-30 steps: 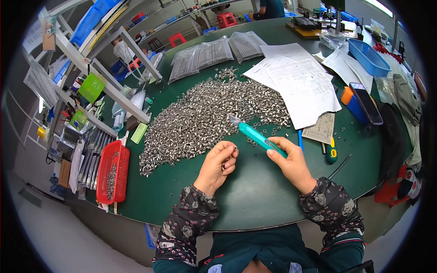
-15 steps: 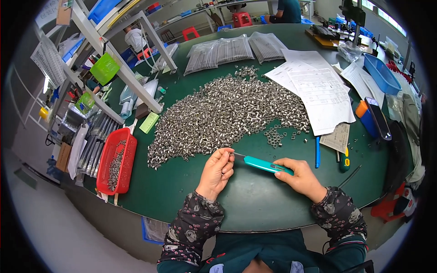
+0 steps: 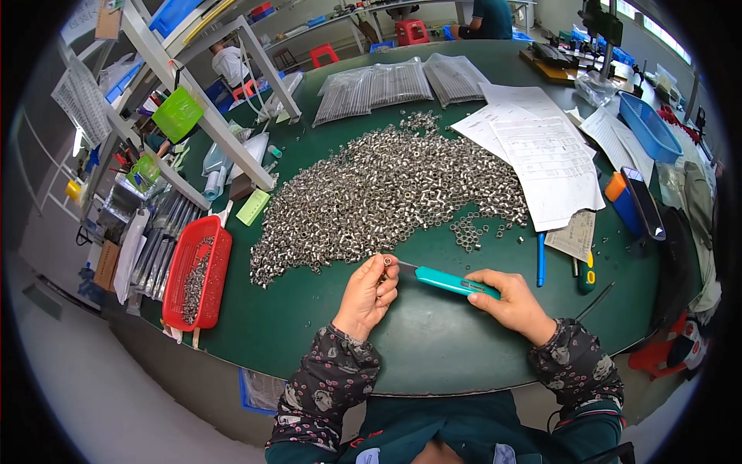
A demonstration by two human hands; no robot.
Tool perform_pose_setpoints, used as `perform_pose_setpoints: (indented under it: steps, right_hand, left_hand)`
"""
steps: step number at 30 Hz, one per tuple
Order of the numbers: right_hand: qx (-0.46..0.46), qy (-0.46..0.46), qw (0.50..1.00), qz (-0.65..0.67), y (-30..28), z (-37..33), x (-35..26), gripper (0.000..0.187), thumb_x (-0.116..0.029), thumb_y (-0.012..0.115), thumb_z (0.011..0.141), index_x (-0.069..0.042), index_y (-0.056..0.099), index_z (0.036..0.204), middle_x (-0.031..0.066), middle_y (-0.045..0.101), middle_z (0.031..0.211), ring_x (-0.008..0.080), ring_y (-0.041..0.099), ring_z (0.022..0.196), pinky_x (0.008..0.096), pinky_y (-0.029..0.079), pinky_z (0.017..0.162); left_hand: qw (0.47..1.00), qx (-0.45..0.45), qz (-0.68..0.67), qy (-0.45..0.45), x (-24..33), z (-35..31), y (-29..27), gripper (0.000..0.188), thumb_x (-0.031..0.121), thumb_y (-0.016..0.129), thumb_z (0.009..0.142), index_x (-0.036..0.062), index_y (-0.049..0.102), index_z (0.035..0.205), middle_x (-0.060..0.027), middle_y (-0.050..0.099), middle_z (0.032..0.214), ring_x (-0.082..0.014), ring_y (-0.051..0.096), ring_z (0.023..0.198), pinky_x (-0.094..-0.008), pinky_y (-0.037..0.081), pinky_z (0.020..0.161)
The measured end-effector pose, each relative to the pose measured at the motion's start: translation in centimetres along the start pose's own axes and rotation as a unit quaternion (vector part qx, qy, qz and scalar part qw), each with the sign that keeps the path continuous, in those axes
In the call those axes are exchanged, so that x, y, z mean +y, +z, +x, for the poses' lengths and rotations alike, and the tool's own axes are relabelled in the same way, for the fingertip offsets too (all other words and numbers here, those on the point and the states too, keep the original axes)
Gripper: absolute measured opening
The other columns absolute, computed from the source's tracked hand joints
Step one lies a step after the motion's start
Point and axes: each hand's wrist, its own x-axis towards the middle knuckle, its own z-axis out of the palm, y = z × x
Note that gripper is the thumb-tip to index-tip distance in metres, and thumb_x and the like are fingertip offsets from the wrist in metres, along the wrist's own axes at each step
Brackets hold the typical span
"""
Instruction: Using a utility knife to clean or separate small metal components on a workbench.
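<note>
1. By the left hand (image 3: pixel 366 300), a small metal ring (image 3: pixel 388 261) is pinched at its one o'clock; it could be dropped if held loosely.
2. A teal cutter (image 3: pixel 456 281) is clasped at ten o'clock by the right hand (image 3: pixel 513 304); the left hand could be nicked if the blade (image 3: pixel 407 265) slipped.

Under the left hand (image 3: pixel 367 290) and the right hand (image 3: pixel 514 305) we see a broad green tabletop (image 3: pixel 433 348). Ahead and to the left of the left hand, we find a white-framed rack (image 3: pixel 239 155). Far beyond both hands stand red stools (image 3: pixel 412 32), near a long pale bench (image 3: pixel 337 18). High past the right hand we make out a bright slanting strip, probably a window (image 3: pixel 661 35). Below and left of the left hand lies greyish floor (image 3: pixel 185 379).
</note>
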Motion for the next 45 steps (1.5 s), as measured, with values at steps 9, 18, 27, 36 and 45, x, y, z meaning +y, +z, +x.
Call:
perform_pose_setpoints:
  steps: [9, 18, 27, 36, 45]
  right_hand:
    - [-0.009, 0.029, 1.000, -0.002, -0.12, -0.06, -0.37, 0.027, -0.020, 0.060, 0.073, -0.001, 0.058, 0.093, 0.0157, 0.060, 0.081, 0.0291, 0.058, 0.072, 0.0330, 0.044, 0.064]
    - [-0.011, 0.018, 1.000, -0.005, -0.01, 0.05, -0.12, 0.027, -0.019, 0.059, 0.074, -0.001, 0.058, 0.094, 0.0125, 0.059, 0.075, 0.0208, 0.055, 0.066, 0.0297, 0.043, 0.060]
    - [-0.016, 0.000, 1.000, 0.004, 0.21, 0.00, 0.27, 0.027, -0.019, 0.058, 0.076, 0.000, 0.057, 0.095, 0.0111, 0.057, 0.071, 0.0152, 0.052, 0.061, 0.0270, 0.042, 0.058]
    - [0.010, -0.027, 0.996, -0.084, 0.27, -0.31, 0.06, 0.028, -0.021, 0.059, 0.074, -0.002, 0.058, 0.094, 0.0145, 0.060, 0.082, 0.0277, 0.057, 0.070, 0.0327, 0.044, 0.062]
    - [0.029, -0.048, 0.989, -0.137, 0.23, -0.40, -0.29, 0.026, -0.024, 0.058, 0.075, -0.008, 0.058, 0.095, 0.0113, 0.058, 0.077, 0.0298, 0.056, 0.066, 0.0378, 0.043, 0.057]
  left_hand:
    - [1.000, 0.001, -0.020, -0.016, 0.12, -0.04, -0.18, 0.026, 0.029, 0.040, 0.090, 0.0040, 0.048, 0.086, -0.0003, 0.044, 0.069, -0.0039, 0.031, 0.046, -0.0157, 0.023, 0.034]
    - [1.000, -0.002, -0.006, -0.003, 0.07, 0.03, -0.27, 0.025, 0.026, 0.042, 0.090, 0.0024, 0.050, 0.087, -0.0009, 0.046, 0.069, -0.0038, 0.031, 0.046, -0.0156, 0.023, 0.034]
    - [0.994, 0.010, 0.089, 0.059, -0.40, -0.08, 0.33, 0.020, 0.020, 0.046, 0.088, 0.0019, 0.053, 0.087, 0.0014, 0.047, 0.062, -0.0024, 0.029, 0.043, -0.0153, 0.022, 0.035]
    - [0.984, 0.038, 0.156, 0.082, -0.52, -0.48, 0.57, 0.020, 0.022, 0.046, 0.088, 0.0037, 0.051, 0.081, 0.0020, 0.045, 0.057, -0.0016, 0.028, 0.041, -0.0154, 0.021, 0.035]
    - [0.986, 0.033, 0.160, 0.043, -0.49, -0.32, 0.27, 0.025, 0.027, 0.043, 0.089, 0.0064, 0.051, 0.078, 0.0025, 0.043, 0.054, -0.0012, 0.027, 0.038, -0.0158, 0.019, 0.033]
